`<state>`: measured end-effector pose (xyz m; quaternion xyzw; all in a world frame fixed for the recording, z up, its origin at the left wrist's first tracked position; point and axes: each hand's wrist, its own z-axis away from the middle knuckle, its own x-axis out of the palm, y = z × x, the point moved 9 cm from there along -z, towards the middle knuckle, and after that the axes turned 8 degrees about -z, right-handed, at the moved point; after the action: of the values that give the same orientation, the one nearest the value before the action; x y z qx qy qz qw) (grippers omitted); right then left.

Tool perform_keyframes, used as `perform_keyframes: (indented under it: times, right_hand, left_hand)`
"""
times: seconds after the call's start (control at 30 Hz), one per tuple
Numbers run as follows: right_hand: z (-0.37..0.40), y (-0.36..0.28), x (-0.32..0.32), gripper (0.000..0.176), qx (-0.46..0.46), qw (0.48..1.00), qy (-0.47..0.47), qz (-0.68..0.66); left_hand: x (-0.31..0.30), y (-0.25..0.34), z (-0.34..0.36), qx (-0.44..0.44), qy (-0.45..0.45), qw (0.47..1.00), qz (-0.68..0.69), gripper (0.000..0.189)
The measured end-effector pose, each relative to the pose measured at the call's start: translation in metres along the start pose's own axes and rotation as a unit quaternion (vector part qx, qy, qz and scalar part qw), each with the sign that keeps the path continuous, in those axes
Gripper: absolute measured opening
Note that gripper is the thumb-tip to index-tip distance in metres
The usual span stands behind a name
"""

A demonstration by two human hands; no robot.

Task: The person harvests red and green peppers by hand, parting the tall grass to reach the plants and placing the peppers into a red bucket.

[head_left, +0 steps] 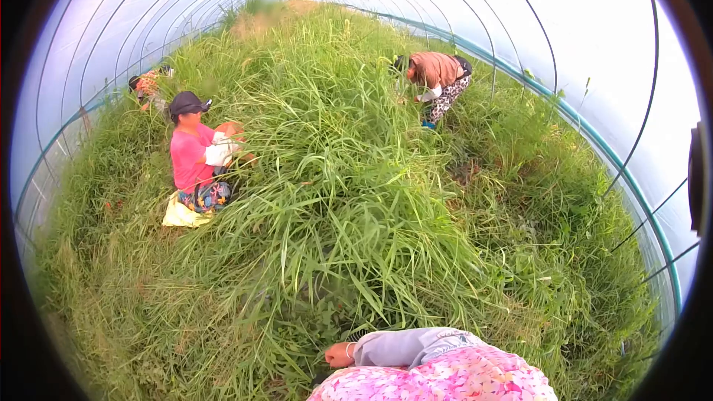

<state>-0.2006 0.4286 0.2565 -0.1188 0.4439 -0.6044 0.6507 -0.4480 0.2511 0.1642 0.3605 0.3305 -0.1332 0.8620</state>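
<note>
My right hand [340,354] is low in the head view, beside tall green grass [356,260]. A pale band circles its wrist, and a grey sleeve [405,347] covers the forearm. Pink floral clothing [445,380] fills the bottom edge. The hand looks rounded, but its fingers are turned away or hidden, so what it holds, if anything, does not show. Long blades lean over the ground just ahead of it. My left hand is out of sight.
A person in a pink top [193,156] sits low at the left, hands in the grass. Another in a brown top [437,70] bends at the right, and a third person [151,87] is farther back left. Plastic tunnel walls with metal hoops [655,67] enclose everything.
</note>
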Motion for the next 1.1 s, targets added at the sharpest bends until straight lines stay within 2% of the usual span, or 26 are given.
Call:
perform_keyframes:
  times: [0.13, 0.17, 0.23, 0.27, 0.3, 0.37, 0.4, 0.47, 0.5, 0.6, 0.67, 0.73, 0.8, 0.87, 0.9, 0.93, 1.0, 1.03, 1.1]
  right_hand:
    - [0.019, -0.017, -0.018, 0.033, 0.024, 1.0, -0.013, -0.013]
    - [0.017, -0.014, -0.022, 0.033, 0.015, 1.0, 0.001, -0.016]
    - [0.016, -0.013, -0.039, 0.034, 0.014, 0.997, 0.026, -0.069]
    - [0.005, 0.0, -0.042, 0.033, 0.022, 0.993, 0.038, -0.11]
    - [0.001, -0.004, -0.055, 0.032, -0.004, 0.993, 0.052, -0.102]
    - [-0.018, 0.015, -0.07, 0.027, 0.054, 0.961, 0.069, -0.264]
    - [-0.027, 0.018, -0.076, 0.026, 0.104, 0.927, 0.062, -0.356]
    - [-0.057, 0.016, -0.104, 0.026, 0.094, 0.918, 0.09, -0.374]
    - [-0.077, 0.018, -0.115, 0.025, 0.076, 0.921, 0.103, -0.368]
    - [-0.145, 0.019, -0.145, 0.024, 0.027, 0.923, 0.127, -0.363]
    - [-0.198, 0.027, -0.162, 0.024, -0.038, 0.94, 0.148, -0.306]
    - [-0.249, 0.038, -0.182, 0.027, -0.053, 0.947, 0.172, -0.265]
    - [-0.276, 0.042, -0.198, 0.03, -0.079, 0.954, 0.219, -0.189]
    - [-0.289, 0.033, -0.223, 0.034, -0.117, 0.949, 0.286, -0.07]
    - [-0.297, 0.045, -0.224, 0.038, -0.111, 0.953, 0.276, -0.051]
    - [-0.302, 0.053, -0.22, 0.038, -0.093, 0.967, 0.238, 0.006]
    - [-0.306, 0.075, -0.21, 0.038, -0.056, 0.979, 0.157, 0.121]
    - [-0.303, 0.088, -0.204, 0.038, -0.063, 0.985, 0.127, 0.102]
    - [-0.29, 0.109, -0.19, 0.035, -0.055, 0.995, 0.068, 0.056]
  left_hand:
    - [0.023, -0.053, 0.004, 0.055, 0.041, 0.997, 0.038, 0.022]
    - [0.019, -0.041, 0.009, 0.051, 0.057, 0.997, 0.03, 0.021]
    - [0.008, -0.003, 0.025, 0.036, 0.056, 0.992, 0.11, 0.018]
    - [-0.008, 0.031, 0.037, 0.056, 0.074, 0.992, 0.084, 0.017]
    - [0.015, 0.014, 0.03, -0.035, 0.009, 0.987, 0.157, 0.021]
    - [0.04, 0.013, 0.021, -0.034, 0.002, 0.984, 0.174, 0.02]
    - [0.045, 0.025, 0.021, -0.042, -0.01, 0.981, 0.188, 0.02]
    - [0.036, 0.07, 0.025, -0.054, -0.03, 0.975, 0.215, 0.02]
    - [0.041, 0.09, 0.024, -0.07, -0.081, 0.956, 0.271, 0.018]
    - [0.025, 0.172, 0.007, -0.05, -0.123, 0.913, 0.386, 0.016]
    - [0.006, 0.217, -0.027, -0.008, -0.111, 0.899, 0.424, 0.016]
    - [-0.017, 0.232, -0.08, 0.014, -0.034, 0.902, 0.43, 0.017]
    - [-0.056, 0.245, -0.138, 0.097, 0.122, 0.929, 0.335, 0.022]
    - [-0.078, 0.255, -0.194, 0.122, 0.183, 0.935, 0.278, 0.03]
    - [-0.088, 0.27, -0.216, 0.156, 0.199, 0.948, 0.192, 0.036]
    - [-0.092, 0.282, -0.235, 0.186, 0.213, 0.954, 0.103, 0.043]
    - [-0.074, 0.283, -0.287, 0.187, 0.212, 0.959, 0.034, 0.054]
    - [-0.061, 0.282, -0.305, 0.186, 0.21, 0.96, 0.0, 0.06]
    - [-0.02, 0.261, -0.337, 0.09, 0.123, 0.985, -0.084, 0.072]
